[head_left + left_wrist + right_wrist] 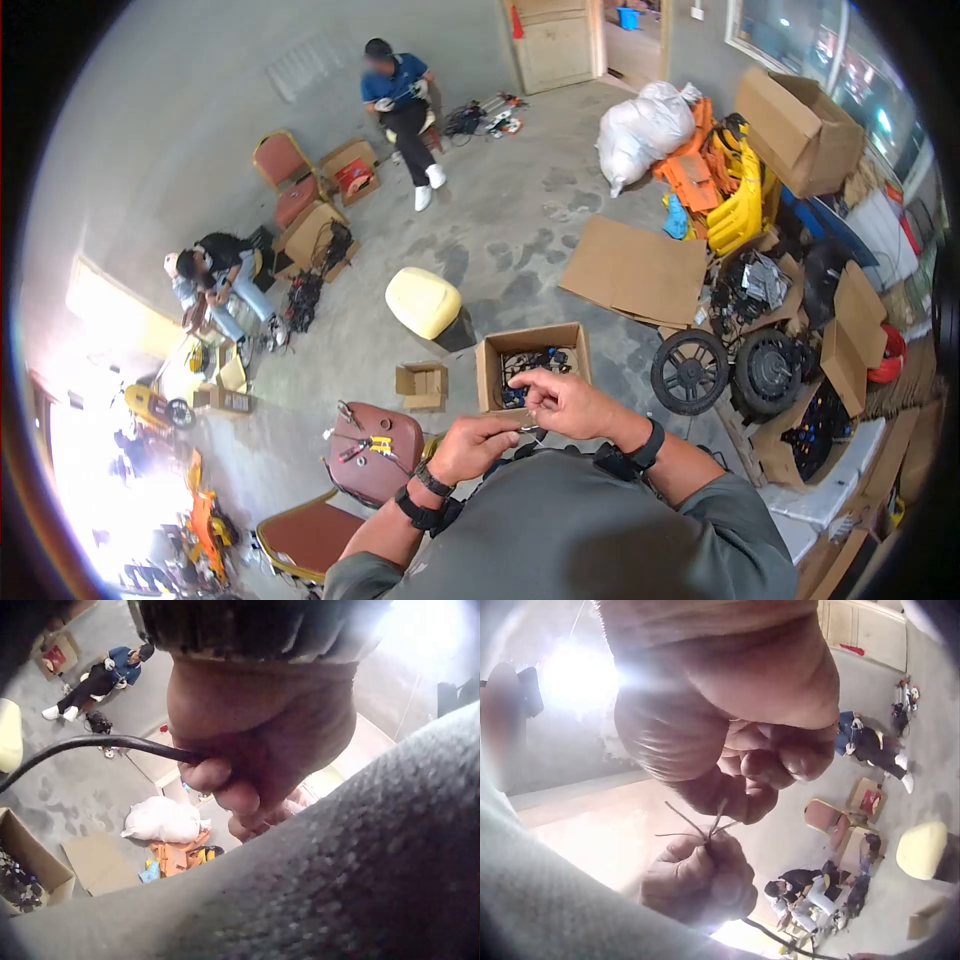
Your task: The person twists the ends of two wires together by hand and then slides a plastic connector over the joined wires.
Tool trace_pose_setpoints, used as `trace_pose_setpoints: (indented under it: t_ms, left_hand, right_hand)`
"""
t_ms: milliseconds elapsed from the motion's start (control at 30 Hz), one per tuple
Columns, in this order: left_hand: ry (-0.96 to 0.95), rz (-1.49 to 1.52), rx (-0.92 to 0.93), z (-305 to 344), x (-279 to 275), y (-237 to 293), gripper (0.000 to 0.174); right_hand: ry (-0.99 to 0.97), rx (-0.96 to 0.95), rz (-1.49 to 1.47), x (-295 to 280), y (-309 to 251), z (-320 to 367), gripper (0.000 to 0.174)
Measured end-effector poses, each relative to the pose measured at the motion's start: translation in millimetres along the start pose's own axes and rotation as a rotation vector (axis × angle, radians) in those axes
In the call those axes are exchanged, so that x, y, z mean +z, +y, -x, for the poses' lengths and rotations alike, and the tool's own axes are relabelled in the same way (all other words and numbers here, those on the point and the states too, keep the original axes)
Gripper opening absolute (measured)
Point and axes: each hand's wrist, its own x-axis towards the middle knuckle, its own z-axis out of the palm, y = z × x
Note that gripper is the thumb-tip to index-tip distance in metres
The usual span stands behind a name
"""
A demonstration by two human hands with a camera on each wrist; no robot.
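My left hand (pixel 475 446) grips a thin black cable (pixel 112 740), which loops out past the curled fingers. At the cable's end several thin bare-looking wires (pixel 707 829) fan out above the left thumb and forefinger. Close over them is my right hand (pixel 572 402), its fingers bent and its thumb side right at the wires. In the right wrist view the wire tips overlap those fingertips; whether one is pinched I cannot tell. Both hands are in front of the grey shirt, above an open cardboard box (pixel 582 362) of dark cables and connectors.
A chair seat (pixel 378 470) at the left bears yellow-handled pliers (pixel 379 446) and small tools. Beyond stand a small carton (pixel 421 385) and a pale yellow container (pixel 422 302). Wheels (pixel 690 371) and boxes of parts crowd the right. Two people (pixel 400 95) sit by the wall.
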Motion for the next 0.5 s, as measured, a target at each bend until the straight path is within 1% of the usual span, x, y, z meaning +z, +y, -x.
trace_pose_setpoints:
  t_ms: [67,133,167,200,233,267,300,333,367,400,467,500]
  left_hand:
    - [0.003,-0.144,0.167,-1.0,1.2,6.9,0.017]
    - [-0.048,-0.140,-0.022,-6.3,-0.7,13.0,0.019]
    - [-0.038,-0.128,-0.134,-2.2,-2.4,15.3,0.020]
    - [-0.038,-0.123,-0.082,-1.5,-3.0,14.0,0.021]
    - [-0.014,-0.125,-0.038,-1.4,-0.7,8.3,0.022]
    - [0.021,-0.164,0.058,-0.2,3.5,-1.2,0.022]
    - [0.048,-0.218,0.158,-3.4,6.5,-8.7,0.022]
    - [0.059,-0.191,0.211,-2.8,10.6,-11.4,0.023]
    - [0.053,-0.168,0.277,-0.1,9.9,-13.3,0.024]
    - [0.059,-0.149,0.221,3.0,10.3,-10.8,0.023]
    - [0.013,-0.101,0.142,4.1,10.3,1.0,0.023]
    - [0.057,-0.079,0.118,6.5,9.1,3.0,0.022]
  right_hand:
    - [-0.031,0.037,-0.003,2.2,1.2,2.6,0.046]
    - [0.030,0.045,-0.007,1.1,-5.5,6.6,0.046]
    - [0.022,0.041,-0.015,3.2,-10.3,6.8,0.046]
    - [0.011,0.028,0.016,5.9,-21.0,9.9,0.046]
    - [-0.005,0.059,0.003,11.0,-24.4,10.0,0.046]
    - [-0.031,0.088,-0.005,14.5,-23.8,9.1,0.047]
    - [-0.008,0.097,0.073,11.5,-20.6,7.0,0.046]
    - [0.022,0.092,-0.028,7.5,-5.2,6.3,0.045]
    - [0.033,0.087,-0.010,4.8,6.2,6.1,0.051]
    - [0.003,0.179,-0.132,4.7,11.1,4.7,0.054]
    - [-0.051,0.157,-0.127,9.1,7.5,0.5,0.053]
    - [-0.057,0.148,-0.124,9.3,5.3,-0.8,0.053]
